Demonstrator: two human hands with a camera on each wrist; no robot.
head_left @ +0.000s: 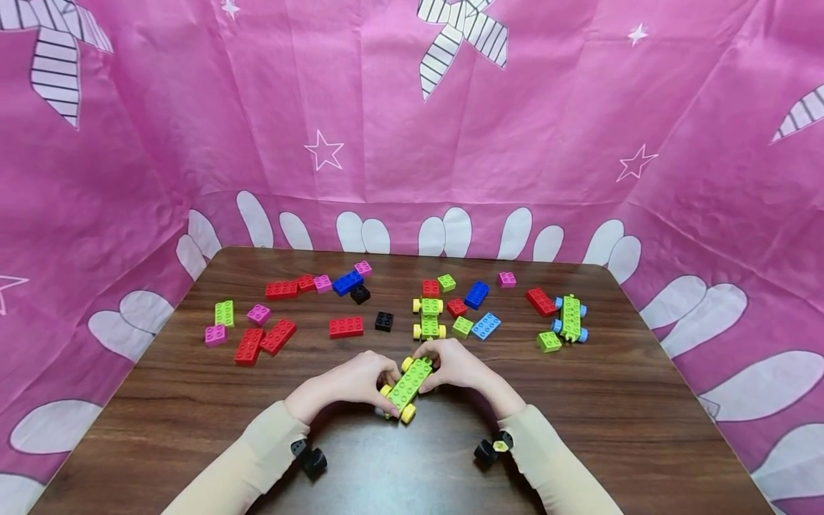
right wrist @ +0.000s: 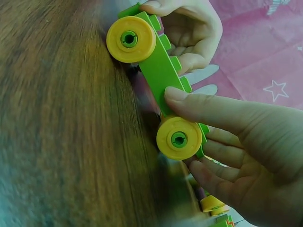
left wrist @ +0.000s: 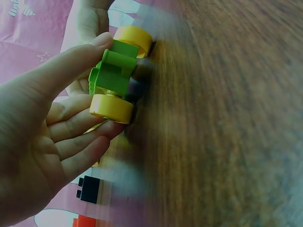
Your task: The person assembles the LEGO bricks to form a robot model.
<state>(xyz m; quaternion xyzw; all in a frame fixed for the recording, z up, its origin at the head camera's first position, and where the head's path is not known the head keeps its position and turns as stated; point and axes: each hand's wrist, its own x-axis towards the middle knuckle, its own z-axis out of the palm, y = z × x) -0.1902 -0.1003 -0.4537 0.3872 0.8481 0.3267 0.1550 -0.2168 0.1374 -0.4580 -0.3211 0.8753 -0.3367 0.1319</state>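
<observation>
Between both hands, at the table's front middle, is a lime green toy car base (head_left: 410, 384) with studs on top and yellow wheels. It stands slantwise, its far end pointing right. My left hand (head_left: 365, 380) grips the near end, the thumb on its end in the left wrist view. My right hand (head_left: 455, 367) holds the far end, its thumb on the green side beside a yellow wheel (right wrist: 178, 138) in the right wrist view. Just beyond is another green car base (head_left: 429, 319) with yellow wheels, a red brick (head_left: 430, 288) at its far end.
Several red bricks (head_left: 346, 327), pink bricks (head_left: 259, 314) and a black brick (head_left: 383, 321) lie to the left and middle. Right of centre are a light blue brick (head_left: 486, 326) and a dark blue brick (head_left: 477, 295). A green car base with blue wheels (head_left: 570, 318) stands far right.
</observation>
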